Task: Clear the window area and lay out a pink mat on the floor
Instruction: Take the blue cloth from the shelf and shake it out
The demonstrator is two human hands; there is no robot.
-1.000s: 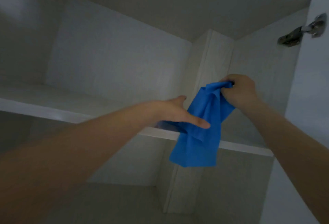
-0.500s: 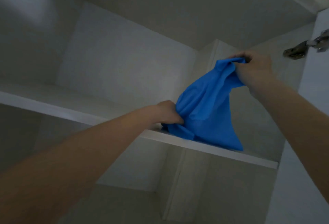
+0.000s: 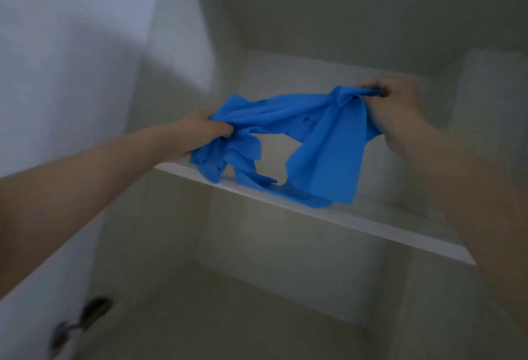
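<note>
A home, seen from inside a built-in cupboard or wardrobe: pale wood-grain panels form the walls, a white shelf crosses the middle with a bare compartment below, and an open door stands at the left with metal hinges on its inner face; the light is dim and the view is blurred

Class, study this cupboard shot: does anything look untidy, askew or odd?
Yes. The blue cloth is crumpled, not folded: stretched between the left hand and right hand, its lower edge trailing onto the shelf front. Nothing else stands out; the picture is blurred.
</note>
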